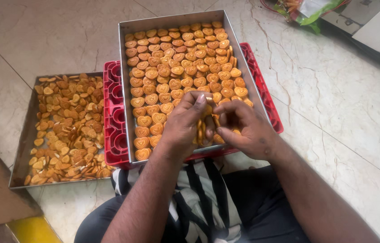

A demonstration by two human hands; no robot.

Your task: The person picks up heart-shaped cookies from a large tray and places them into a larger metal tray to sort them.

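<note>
You hold a short stack of heart-shaped biscuits (201,129) on edge between both hands, over the near right corner of the steel tray (127,31). Your left hand (184,122) is curled around the stack from the left, fingers closed on it; your right hand (244,128) pinches it from the right with fingertips closed. Held on edge this way, the biscuits appear squared into a pile; their exact number cannot be told, as your fingers cover most of them.

The tray carries many more of the same biscuits laid flat in rows, too many to count reliably, with a few standing on edge near its right side. It rests on one red plastic crate (114,117), which lifts it off the marble floor (333,90).

A second tray (23,148) lies on the floor to your left, holding a loose, darker heap of biscuit pieces. Two trays in all.
</note>
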